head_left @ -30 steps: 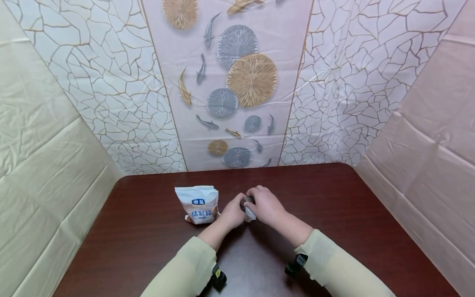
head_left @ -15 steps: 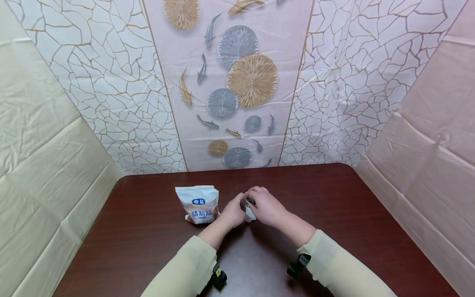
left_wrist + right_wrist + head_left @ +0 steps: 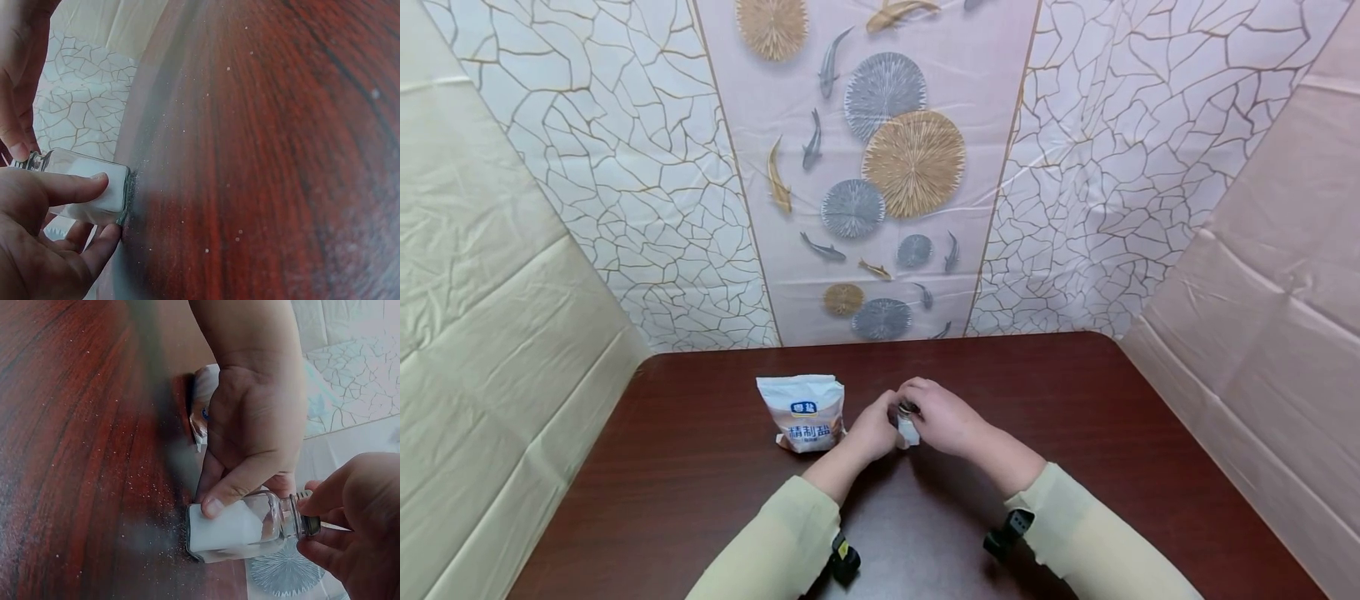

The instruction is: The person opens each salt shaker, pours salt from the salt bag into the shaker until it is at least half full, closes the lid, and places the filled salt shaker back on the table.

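Note:
A small clear glass bottle point(image 3: 231, 528), partly filled with white salt-like grains, stands upright on the table. My left hand point(image 3: 872, 429) grips its body, the thumb lying along the glass in the left wrist view. Fingers of my right hand point(image 3: 946, 417) pinch the dark screw cap point(image 3: 309, 524) at the bottle's neck. From the head view, both hands hide much of the bottle. A white and pink salt bag point(image 3: 806, 414) with blue lettering stands upright just left of my left hand.
Fine white grains are scattered over the dark red-brown wooden table point(image 3: 250, 156) around the bottle's base. A patterned cloth backdrop point(image 3: 1052, 250) rises behind the table's far edge, and beige cloth walls point(image 3: 1255, 350) flank both sides.
My right hand and forearm have turned slightly at the cap and shifted a little to the right. More of the bottle shows between the hands. The salt bag stays put.

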Demonstrator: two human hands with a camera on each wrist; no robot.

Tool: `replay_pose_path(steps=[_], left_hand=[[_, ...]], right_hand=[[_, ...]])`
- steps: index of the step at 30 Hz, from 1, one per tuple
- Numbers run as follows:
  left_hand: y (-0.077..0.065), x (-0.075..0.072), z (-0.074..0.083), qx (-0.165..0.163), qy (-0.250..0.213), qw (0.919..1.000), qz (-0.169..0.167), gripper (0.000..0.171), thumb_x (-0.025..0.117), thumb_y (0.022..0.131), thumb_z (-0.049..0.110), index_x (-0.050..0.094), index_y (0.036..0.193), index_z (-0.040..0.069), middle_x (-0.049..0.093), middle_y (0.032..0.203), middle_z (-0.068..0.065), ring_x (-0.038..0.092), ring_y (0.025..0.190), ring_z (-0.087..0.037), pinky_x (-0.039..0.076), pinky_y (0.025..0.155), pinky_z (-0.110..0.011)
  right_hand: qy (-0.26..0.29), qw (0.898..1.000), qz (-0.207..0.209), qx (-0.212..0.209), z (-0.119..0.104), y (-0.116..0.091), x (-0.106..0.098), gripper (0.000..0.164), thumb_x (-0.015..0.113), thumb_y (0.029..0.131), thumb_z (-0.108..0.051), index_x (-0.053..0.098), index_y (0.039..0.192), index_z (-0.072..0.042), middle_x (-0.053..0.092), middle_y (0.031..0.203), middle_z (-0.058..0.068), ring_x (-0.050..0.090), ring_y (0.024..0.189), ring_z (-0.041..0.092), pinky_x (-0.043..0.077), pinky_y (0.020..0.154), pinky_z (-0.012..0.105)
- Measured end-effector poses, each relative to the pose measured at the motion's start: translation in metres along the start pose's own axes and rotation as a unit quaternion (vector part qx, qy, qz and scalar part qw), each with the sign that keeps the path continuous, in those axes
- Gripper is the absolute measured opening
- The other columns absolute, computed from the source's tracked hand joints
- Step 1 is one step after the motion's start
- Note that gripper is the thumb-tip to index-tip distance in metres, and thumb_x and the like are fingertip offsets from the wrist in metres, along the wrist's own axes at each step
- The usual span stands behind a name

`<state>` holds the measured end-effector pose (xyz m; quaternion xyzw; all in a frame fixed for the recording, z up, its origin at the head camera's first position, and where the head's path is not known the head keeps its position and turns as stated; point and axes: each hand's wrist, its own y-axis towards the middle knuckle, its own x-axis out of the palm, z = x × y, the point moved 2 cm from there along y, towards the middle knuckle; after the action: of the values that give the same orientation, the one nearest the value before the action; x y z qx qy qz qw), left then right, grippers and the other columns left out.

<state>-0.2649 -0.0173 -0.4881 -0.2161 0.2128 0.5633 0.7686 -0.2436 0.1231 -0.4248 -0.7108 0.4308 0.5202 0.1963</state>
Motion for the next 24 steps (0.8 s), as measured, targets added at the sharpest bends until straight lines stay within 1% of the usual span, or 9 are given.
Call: replay_pose_path(steps=[1,5,8,13,16,20,24], left_hand=[[-0.0001,0.0001,0.0003,-0.001,0.0,1.0,-0.001,0.055,0.081,0.069,-0.001,0.054,0.114,0.015,0.061,0.093,-0.002,0.055,0.087,-0.022,0.046,0.075,-0.037],[0.0006,0.0001,0.0008,-0.002,0.005,1.0,-0.001,0.066,0.082,0.069,-0.001,0.052,0.126,0.012,0.062,0.099,-0.005,0.056,0.091,-0.022,0.047,0.079,-0.04],[0.0011,0.0,0.0008,-0.003,0.006,1.0,-0.002,0.068,0.082,0.069,0.0,0.052,0.129,0.012,0.062,0.102,-0.005,0.056,0.091,-0.022,0.047,0.08,-0.04],[0.0002,-0.0003,0.0019,-0.008,0.008,0.9999,-0.006,0.055,0.082,0.07,0.001,0.053,0.114,0.015,0.061,0.096,-0.004,0.055,0.085,-0.022,0.046,0.072,-0.038],[-0.0003,-0.0001,0.0028,-0.006,0.003,1.0,-0.006,0.051,0.081,0.069,-0.001,0.052,0.106,0.016,0.059,0.09,-0.004,0.054,0.08,-0.022,0.045,0.067,-0.036],[-0.001,0.0003,0.0035,-0.003,-0.008,0.9999,-0.006,0.05,0.081,0.068,-0.003,0.052,0.105,0.016,0.058,0.09,-0.002,0.054,0.08,-0.02,0.044,0.067,-0.034],[-0.001,0.0005,0.0039,-0.004,-0.013,0.9999,-0.006,0.049,0.081,0.068,-0.004,0.053,0.104,0.017,0.061,0.095,0.0,0.055,0.085,-0.019,0.046,0.071,-0.034]], right_hand=[[-0.001,1.0,0.0,-0.001,0.0004,0.0,-0.0002,0.028,0.059,0.092,0.002,0.066,0.117,-0.007,0.06,0.122,0.005,0.056,0.117,0.021,0.047,0.096,0.039],[-0.001,1.0,0.005,0.002,0.0017,-0.0002,0.0,0.027,0.062,0.093,0.0,0.066,0.118,-0.007,0.061,0.121,0.004,0.057,0.116,0.021,0.047,0.096,0.038],[-0.006,1.0,0.007,0.009,0.0023,-0.0002,0.0005,0.026,0.065,0.093,-0.003,0.067,0.119,-0.007,0.061,0.12,0.005,0.056,0.116,0.022,0.047,0.097,0.038],[-0.011,0.999,0.025,0.027,0.0012,0.0009,0.0008,0.025,0.07,0.091,-0.009,0.068,0.116,-0.005,0.061,0.113,0.006,0.059,0.107,0.022,0.049,0.091,0.038],[-0.013,0.998,0.036,0.044,0.0003,0.0019,0.0007,0.025,0.073,0.09,-0.013,0.069,0.113,-0.006,0.061,0.107,0.005,0.06,0.101,0.021,0.05,0.086,0.037],[-0.017,0.996,0.039,0.073,0.0001,0.0033,0.0017,0.026,0.075,0.089,-0.02,0.07,0.111,-0.007,0.061,0.103,0.003,0.06,0.094,0.018,0.05,0.082,0.035],[-0.02,0.994,0.042,0.096,0.0006,0.005,0.003,0.026,0.076,0.089,-0.025,0.07,0.107,-0.008,0.06,0.098,0.002,0.059,0.088,0.016,0.05,0.077,0.033]])
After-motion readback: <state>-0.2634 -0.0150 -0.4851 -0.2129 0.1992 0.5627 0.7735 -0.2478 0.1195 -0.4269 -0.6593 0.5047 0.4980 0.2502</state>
